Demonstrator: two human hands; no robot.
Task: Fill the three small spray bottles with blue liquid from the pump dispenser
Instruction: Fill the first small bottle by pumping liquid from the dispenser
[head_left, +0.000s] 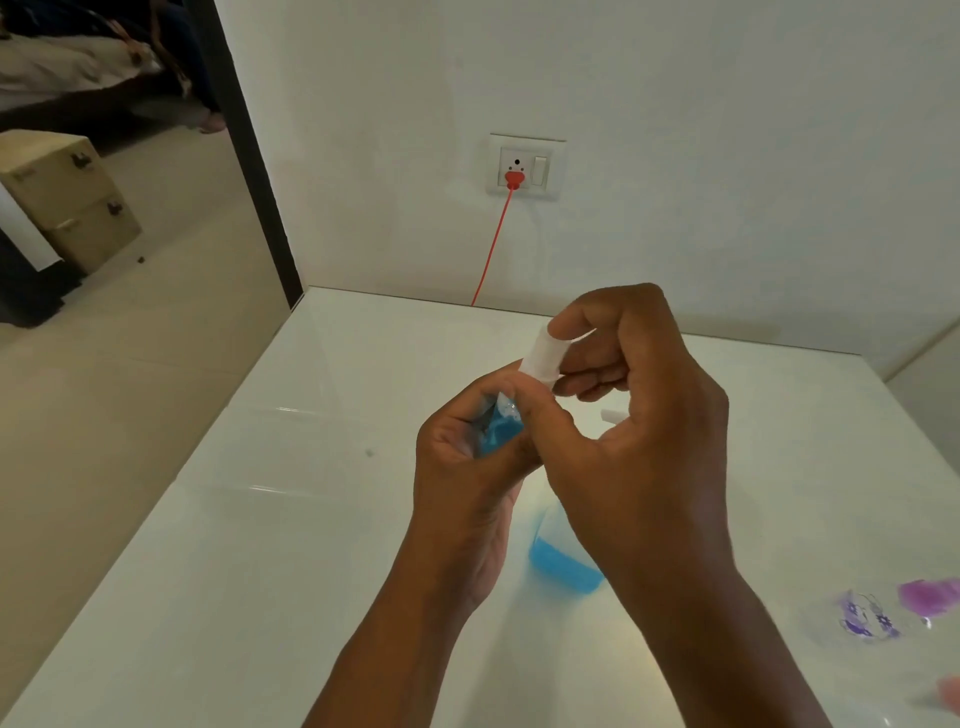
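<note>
small clear plastic spray bottle of blue liquid (497, 431): gripped in left hand (467, 467) above glossy white surface (260, 519), steadied; right hand (639, 415) at 1 o'clock pinches its white cap (543, 356), likely screwing it.

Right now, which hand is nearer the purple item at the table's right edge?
Right. The right hand is up at centre, gripping a white cap, closer to the purple item; the left hand sits further left.

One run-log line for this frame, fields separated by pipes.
left hand: grips small spray bottle, blue inside | right hand: pinches white spray cap at its neck | pump dispenser: on table
</note>
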